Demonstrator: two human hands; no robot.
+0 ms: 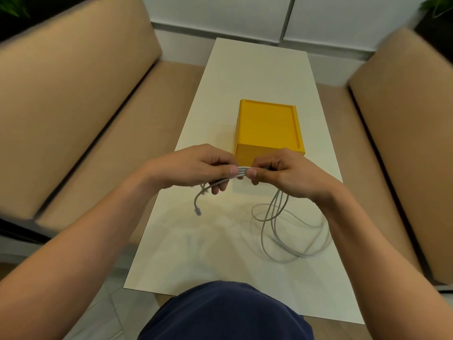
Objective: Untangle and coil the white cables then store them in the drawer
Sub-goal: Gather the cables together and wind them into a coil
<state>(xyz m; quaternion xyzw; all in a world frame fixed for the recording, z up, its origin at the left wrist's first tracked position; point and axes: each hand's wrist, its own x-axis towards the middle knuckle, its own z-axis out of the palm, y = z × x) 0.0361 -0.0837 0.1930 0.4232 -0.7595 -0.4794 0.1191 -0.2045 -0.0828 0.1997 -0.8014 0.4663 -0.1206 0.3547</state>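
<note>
A long white bench [257, 69] runs away from the viewer between two tan upholstered sofas, one [73, 94] along its left side and one [404, 106] along its right. White wall panels [220, 15] stand beyond its far end. Green plant leaves [9, 6] show in the top left corner, blurred. Navy blue clothing [225, 315] fills the bottom edge.

White cables [282, 227] bunched, loops trailing on table; yellow drawer [268, 127] closed.
</note>
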